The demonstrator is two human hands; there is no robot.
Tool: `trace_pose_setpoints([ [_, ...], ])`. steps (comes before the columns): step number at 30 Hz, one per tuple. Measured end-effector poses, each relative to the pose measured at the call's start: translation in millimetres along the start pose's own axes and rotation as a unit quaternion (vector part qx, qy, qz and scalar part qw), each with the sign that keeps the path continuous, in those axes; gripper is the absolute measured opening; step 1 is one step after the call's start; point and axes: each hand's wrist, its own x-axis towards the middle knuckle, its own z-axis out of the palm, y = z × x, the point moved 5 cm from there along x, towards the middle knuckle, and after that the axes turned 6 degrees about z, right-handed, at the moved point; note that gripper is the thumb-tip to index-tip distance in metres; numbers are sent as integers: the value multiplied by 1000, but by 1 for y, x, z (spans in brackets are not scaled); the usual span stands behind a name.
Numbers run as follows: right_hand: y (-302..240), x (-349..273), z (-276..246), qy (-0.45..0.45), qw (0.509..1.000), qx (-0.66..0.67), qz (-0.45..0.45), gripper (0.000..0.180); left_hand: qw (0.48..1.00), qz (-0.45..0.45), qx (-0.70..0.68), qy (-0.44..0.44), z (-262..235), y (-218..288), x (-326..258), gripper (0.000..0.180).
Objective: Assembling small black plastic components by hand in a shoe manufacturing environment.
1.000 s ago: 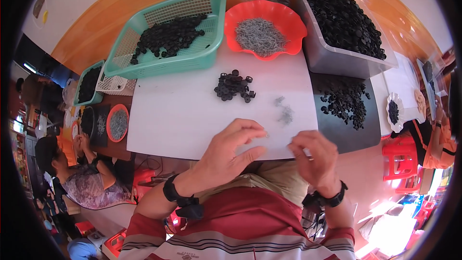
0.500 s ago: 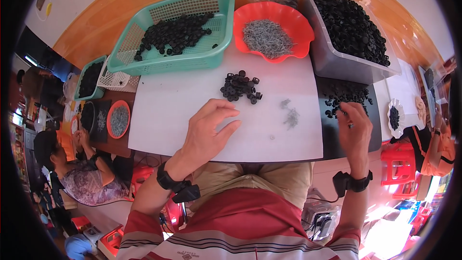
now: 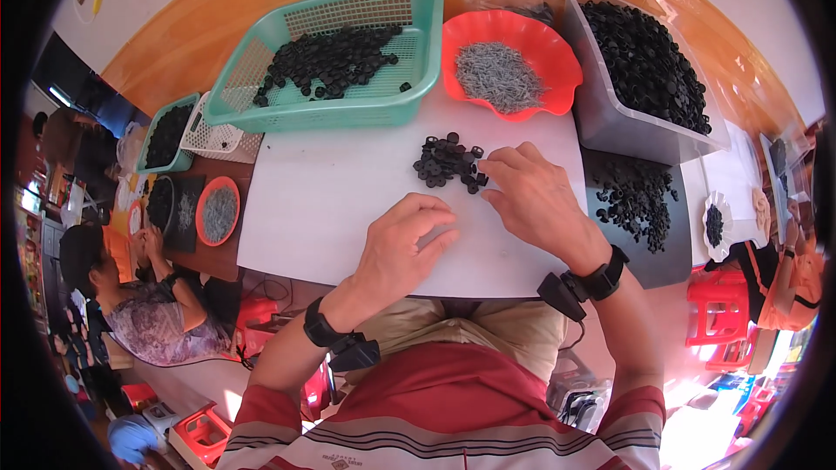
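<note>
My left hand [image 3: 404,245] hovers above the white work sheet [image 3: 348,209], thumb and fingers bent but apart, with nothing visible between them. A small heap of black round caps [image 3: 442,162] lies on the sheet beyond it. At the right edge of that heap is my right hand [image 3: 542,202], its thumb and forefinger spread beside the outermost caps. Whether those fingertips touch a cap is hard to see. The hand covers the part of the sheet where loose nails lay. Each wrist wears a black strap with a small black device.
Along the back stand a green basket [image 3: 348,113] of black caps, a red scalloped bowl [image 3: 566,83] of grey nails and a clear bin [image 3: 623,135] full of black parts. Small black pieces [image 3: 636,204] cover a dark mat at right. A co-worker [image 3: 157,322] sits at left.
My right hand has moved left from the black pieces on the dark mat to the heap of caps. My left hand has shifted slightly right and nearer to me.
</note>
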Motion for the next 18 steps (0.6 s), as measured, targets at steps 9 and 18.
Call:
trace_pose_setpoints([
  [9, 4, 7, 18, -47, 999, -3, 13, 20, 999, -2, -42, 14, 1, -6, -5, 16],
  [18, 10, 1, 20, -34, 999, -3, -23, 19, 998, 4, -63, 19, 4, -10, -5, 16],
])
